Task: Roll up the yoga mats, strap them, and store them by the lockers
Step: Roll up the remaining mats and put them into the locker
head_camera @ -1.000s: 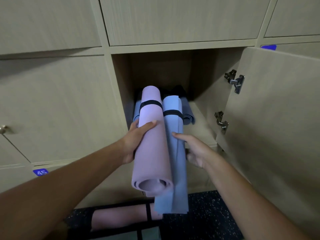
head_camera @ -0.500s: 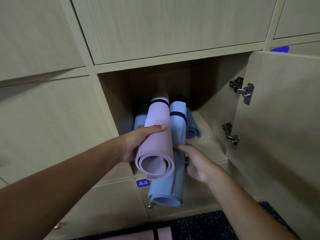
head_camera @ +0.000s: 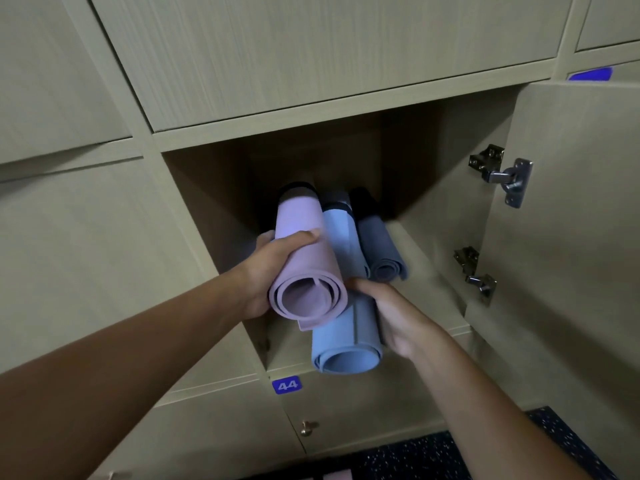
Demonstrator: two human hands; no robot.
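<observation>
Your open locker (head_camera: 433, 244) takes the mats end-first, its door (head_camera: 568, 237) swung clear to the right so nothing blocks the slide. The blue mat (head_camera: 343, 337) lies half inside the locker, your right hand (head_camera: 394, 317) gripping its side to steer it. On top, the lilac mat (head_camera: 304, 268) sits clasped in your left hand (head_camera: 273, 265), fingers (head_camera: 304, 237) wrapped over it. A grey mat (head_camera: 381, 251) already rests deeper inside the locker.

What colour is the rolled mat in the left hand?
Light purple mat, gripped by the left hand; head view shows it.
</observation>
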